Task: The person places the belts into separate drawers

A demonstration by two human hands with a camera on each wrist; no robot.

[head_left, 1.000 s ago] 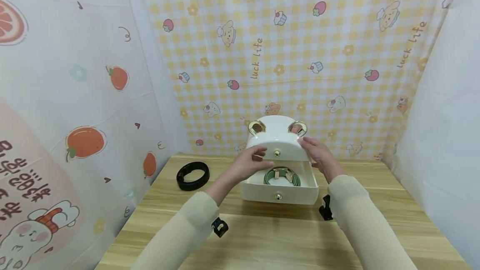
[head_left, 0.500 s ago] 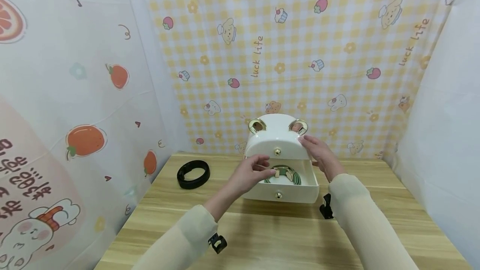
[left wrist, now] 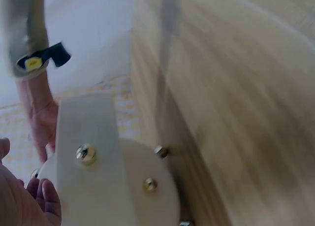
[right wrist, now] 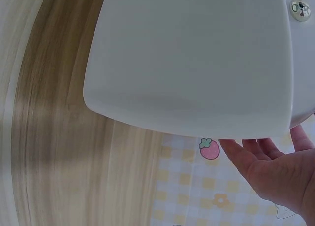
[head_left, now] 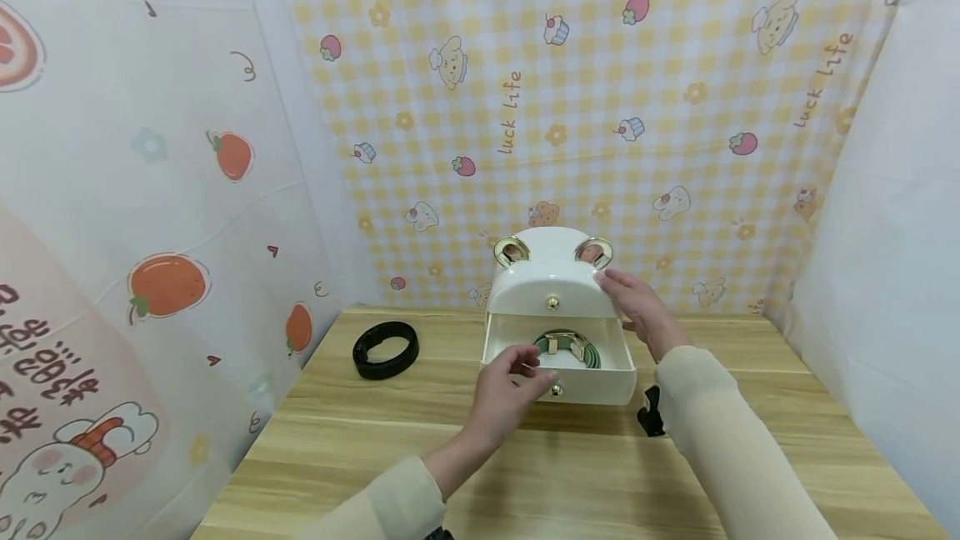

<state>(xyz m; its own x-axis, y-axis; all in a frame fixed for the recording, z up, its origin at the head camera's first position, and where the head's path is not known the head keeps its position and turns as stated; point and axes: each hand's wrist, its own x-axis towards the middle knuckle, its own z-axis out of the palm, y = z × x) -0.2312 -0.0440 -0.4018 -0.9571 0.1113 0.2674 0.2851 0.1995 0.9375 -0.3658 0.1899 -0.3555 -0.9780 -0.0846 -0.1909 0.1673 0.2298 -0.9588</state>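
Note:
A small white storage box (head_left: pixel 551 269) with gold ring ears stands at the back of the table. Its lower drawer (head_left: pixel 600 390) is pulled out. Inside lies a coiled green belt (head_left: pixel 592 355) with gold-coloured metal parts. My left hand (head_left: pixel 498 398) is at the drawer's front left, fingers loosely bent and thumb beside the gold knob (head_left: pixel 556 390); nothing is in its grasp. In the left wrist view its fingers (left wrist: pixel 49 196) appear beside the drawer front. My right hand (head_left: pixel 647 315) rests against the box's right side, fingers extended, as the right wrist view also shows.
A coiled black belt-like band (head_left: pixel 382 369) lies on the wooden table (head_left: pixel 600 473) to the left of the box. A patterned cloth (head_left: pixel 555 107) hangs behind, and further cloths hang at both sides.
My left hand has moved from above the drawer's left side down and toward me, to the drawer front, uncovering more of the green belt. The right hand stays in place.

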